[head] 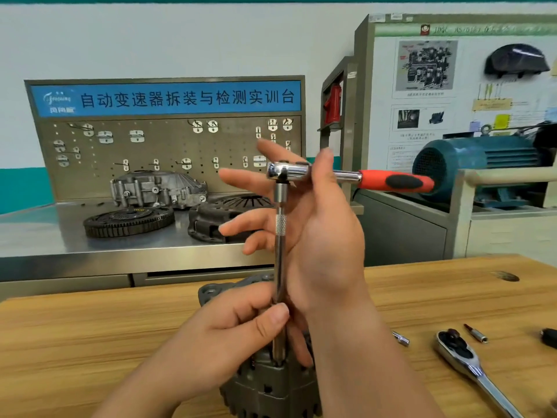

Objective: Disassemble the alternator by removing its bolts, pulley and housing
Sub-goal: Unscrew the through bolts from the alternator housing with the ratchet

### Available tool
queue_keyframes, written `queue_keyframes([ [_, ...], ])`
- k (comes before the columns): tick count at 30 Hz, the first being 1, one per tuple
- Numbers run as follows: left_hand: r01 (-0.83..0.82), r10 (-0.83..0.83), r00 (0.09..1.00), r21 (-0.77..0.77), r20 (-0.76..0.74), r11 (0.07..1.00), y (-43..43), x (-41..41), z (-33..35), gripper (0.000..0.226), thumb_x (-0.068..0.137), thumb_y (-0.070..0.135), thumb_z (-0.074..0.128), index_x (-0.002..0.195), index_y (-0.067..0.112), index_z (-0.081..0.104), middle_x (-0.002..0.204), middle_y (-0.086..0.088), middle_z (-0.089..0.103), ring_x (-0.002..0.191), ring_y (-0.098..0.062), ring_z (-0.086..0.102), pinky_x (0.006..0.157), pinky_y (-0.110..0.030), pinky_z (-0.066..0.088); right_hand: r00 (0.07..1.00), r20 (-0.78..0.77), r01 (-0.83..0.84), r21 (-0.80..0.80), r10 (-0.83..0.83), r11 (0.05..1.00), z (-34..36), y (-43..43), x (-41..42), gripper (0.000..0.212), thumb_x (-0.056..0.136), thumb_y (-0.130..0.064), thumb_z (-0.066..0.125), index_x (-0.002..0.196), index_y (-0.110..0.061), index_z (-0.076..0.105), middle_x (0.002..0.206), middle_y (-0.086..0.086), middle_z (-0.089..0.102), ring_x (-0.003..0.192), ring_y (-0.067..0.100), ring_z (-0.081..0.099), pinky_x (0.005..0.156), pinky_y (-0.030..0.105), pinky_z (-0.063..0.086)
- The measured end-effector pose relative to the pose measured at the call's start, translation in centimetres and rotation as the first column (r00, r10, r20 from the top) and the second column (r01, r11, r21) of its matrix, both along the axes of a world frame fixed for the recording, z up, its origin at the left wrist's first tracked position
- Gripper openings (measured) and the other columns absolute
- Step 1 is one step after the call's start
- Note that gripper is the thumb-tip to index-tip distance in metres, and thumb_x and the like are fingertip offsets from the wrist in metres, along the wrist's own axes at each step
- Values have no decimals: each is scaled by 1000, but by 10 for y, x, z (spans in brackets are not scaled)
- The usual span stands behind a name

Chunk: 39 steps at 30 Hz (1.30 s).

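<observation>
The grey alternator [268, 387] stands on the wooden bench [90, 342] at the bottom centre, partly hidden by my hands. A long chrome extension bar [280, 267] rises upright from its top to a ratchet [346, 176] with a red and black handle that points right. My left hand [238, 330] pinches the lower end of the bar just above the housing. My right hand [313, 230] is raised beside the ratchet with straight, spread fingers, its thumb lying across the chrome neck behind the ratchet head. The bolt under the socket is hidden.
A second chrome ratchet [464, 357], a small socket [402, 339] and a bit [476, 333] lie on the bench at the right. Behind stand a steel table with a flywheel [129, 220], clutch cover [217, 215] and gearbox housing [156, 188], plus a teal motor [470, 164].
</observation>
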<state>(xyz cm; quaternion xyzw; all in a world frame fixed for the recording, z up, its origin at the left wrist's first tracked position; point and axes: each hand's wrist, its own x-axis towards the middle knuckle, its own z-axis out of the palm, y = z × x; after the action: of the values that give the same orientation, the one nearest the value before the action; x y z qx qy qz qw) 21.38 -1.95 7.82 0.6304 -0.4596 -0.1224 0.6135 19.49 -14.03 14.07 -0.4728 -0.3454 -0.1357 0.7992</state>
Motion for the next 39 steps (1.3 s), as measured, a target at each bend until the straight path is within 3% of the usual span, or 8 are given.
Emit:
queue_keyframes([
  [7, -2, 2, 1000, -16, 20, 1000, 1, 3, -4, 38, 88, 44, 62, 107, 13, 67, 94, -4, 74, 87, -12, 70, 77, -18, 52, 980, 95, 179, -26, -175, 984, -4, 6, 1, 52, 90, -61, 34, 125, -30, 55, 108, 8, 72, 67, 17, 69, 45, 22, 49],
  [10, -15, 18, 998, -47, 56, 999, 0, 2, -5, 26, 90, 41, 61, 109, 25, 70, 94, 5, 74, 87, -3, 68, 77, -13, 50, 870, 323, 400, -19, -373, 916, -3, 9, -2, 28, 97, -42, 44, 123, -39, 53, 116, -3, 66, 85, 17, 69, 59, 24, 55],
  [14, -62, 65, 993, -33, 102, 998, -2, 1, -3, 17, 93, 32, 57, 102, 34, 72, 87, 13, 74, 82, 2, 67, 74, -9, 48, 731, 487, 561, -31, -478, 827, -4, 9, 0, 35, 96, -23, 51, 131, -30, 50, 121, -20, 58, 110, 17, 62, 84, 43, 53],
  [20, -52, 54, 998, -45, 44, 998, -2, 0, -3, 36, 86, 48, 63, 107, 19, 69, 89, 3, 74, 82, -3, 68, 74, -14, 50, 956, 181, 237, -27, -229, 971, -5, 10, -1, 38, 97, -42, 37, 127, -27, 54, 118, -1, 68, 67, 20, 69, 47, 22, 49],
  [25, -24, 24, 1000, -19, -12, 1000, 1, 2, -4, 45, 88, 47, 62, 110, 9, 64, 97, -9, 73, 90, -15, 70, 78, -20, 52, 989, -48, 145, 57, -143, 988, -3, 4, 3, 64, 84, -62, 31, 120, -15, 54, 101, 6, 75, 57, 19, 67, 41, 22, 47],
  [29, -43, 43, 999, -19, -4, 999, 0, 4, -5, 44, 86, 48, 64, 112, 13, 66, 101, -20, 70, 92, -17, 69, 80, -22, 52, 941, 82, 330, 8, -330, 944, -6, 6, 3, 42, 95, -55, 39, 124, -30, 56, 111, -2, 70, 71, 19, 70, 46, 21, 50],
  [35, -87, 88, 995, -35, 40, 996, -2, 1, -4, 23, 88, 26, 57, 101, 33, 74, 88, 3, 75, 84, -6, 70, 76, -16, 52, 706, 469, 584, 37, -530, 811, -4, 11, 0, 32, 96, -18, 55, 122, -36, 53, 114, -21, 59, 98, 22, 64, 78, 42, 53],
  [39, -43, 45, 998, -50, 34, 998, -2, -2, -2, 20, 87, 38, 65, 102, 27, 73, 85, 6, 74, 80, -3, 69, 73, -13, 51, 862, 320, 415, 2, -394, 910, -6, 12, -1, 31, 96, -26, 47, 125, -32, 54, 123, -9, 64, 79, 18, 70, 58, 27, 53],
])
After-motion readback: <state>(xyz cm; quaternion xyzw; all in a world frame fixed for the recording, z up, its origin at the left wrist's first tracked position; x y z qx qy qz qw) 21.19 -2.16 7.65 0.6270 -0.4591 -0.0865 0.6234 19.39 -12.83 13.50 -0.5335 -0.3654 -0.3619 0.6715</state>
